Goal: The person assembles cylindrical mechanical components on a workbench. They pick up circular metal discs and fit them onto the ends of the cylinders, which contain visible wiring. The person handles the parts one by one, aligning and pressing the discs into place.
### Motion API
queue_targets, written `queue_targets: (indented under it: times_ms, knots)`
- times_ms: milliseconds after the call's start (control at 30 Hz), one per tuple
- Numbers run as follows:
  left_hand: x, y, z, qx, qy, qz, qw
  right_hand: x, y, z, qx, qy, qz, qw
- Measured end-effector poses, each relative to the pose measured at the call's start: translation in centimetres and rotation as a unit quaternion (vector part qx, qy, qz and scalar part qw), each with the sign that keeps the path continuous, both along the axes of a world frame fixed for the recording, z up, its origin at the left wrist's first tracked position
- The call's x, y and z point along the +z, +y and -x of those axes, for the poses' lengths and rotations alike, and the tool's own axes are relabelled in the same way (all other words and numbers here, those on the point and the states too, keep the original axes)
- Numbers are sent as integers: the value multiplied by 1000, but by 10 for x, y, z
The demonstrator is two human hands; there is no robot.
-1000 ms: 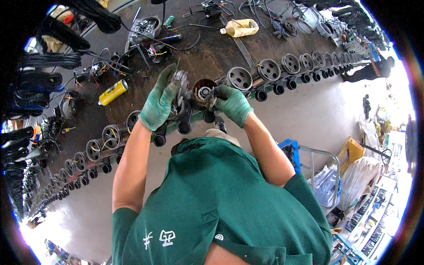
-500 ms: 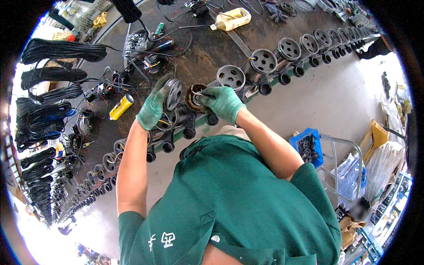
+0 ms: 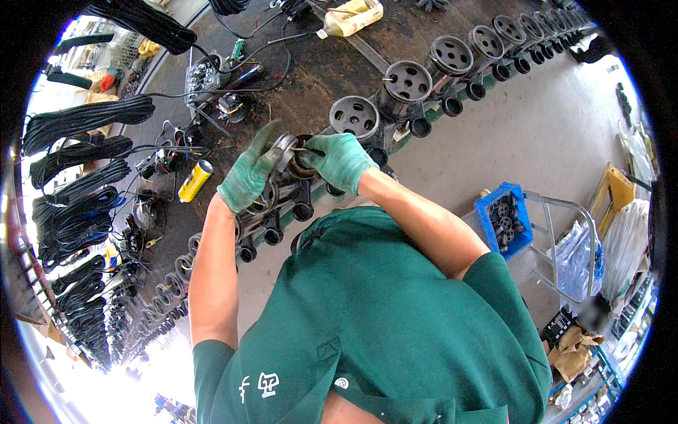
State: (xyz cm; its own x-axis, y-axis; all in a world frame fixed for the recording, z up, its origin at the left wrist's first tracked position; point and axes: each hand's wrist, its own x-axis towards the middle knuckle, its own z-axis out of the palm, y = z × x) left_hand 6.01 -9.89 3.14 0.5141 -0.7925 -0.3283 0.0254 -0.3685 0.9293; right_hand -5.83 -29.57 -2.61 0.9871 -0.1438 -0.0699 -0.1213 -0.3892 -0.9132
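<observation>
Green gloves cover both my hands. My left hand (image 3: 247,174) grips a grey round cover (image 3: 283,151), now seen almost edge-on. Just right of that cover is an open motor housing (image 3: 302,169), its copper-coloured inside partly showing. My right hand (image 3: 342,164) is at the housing's mouth with thumb and finger pinched on a thin light wire (image 3: 302,148). The fingertips partly hide the wire's end. To the right of this housing stands another one with a slotted grey cover (image 3: 354,117) on top.
Covered housings (image 3: 408,80) run along the bench edge to the far right; more trail to the lower left. On the dark bench (image 3: 318,78) lie a yellow can (image 3: 195,181), a plastic bottle (image 3: 351,17) and black cable bundles (image 3: 88,121). A blue crate (image 3: 503,220) of dark parts stands right.
The cover in my left hand has turned from facing up to nearly edge-on and come closer to the open housing. My right hand stays at the housing. The whole view has shifted slightly.
</observation>
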Motion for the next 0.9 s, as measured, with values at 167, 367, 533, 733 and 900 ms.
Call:
queue_targets:
  times_ms: [167, 367, 533, 733, 900]
  knots:
    - [-6, 1, -4, -33, -22, -31, 999, -14, 3, 0, 19, -61, -7, 998]
    - [-3, -3, -5, -43, -31, -38, 998, -23, 4, 1, 32, -113, 16, 993]
    - [7, -6, -5, -62, -59, -79, 993, 8, 5, 2, 19, 49, -11, 999]
    - [5, -11, -8, -110, -101, -122, 981, -7, 7, 11, -59, -21, -65, 996]
    - [-4, -9, -6, -117, -131, -98, 979, -14, 3, 15, -53, -6, -47, 997]
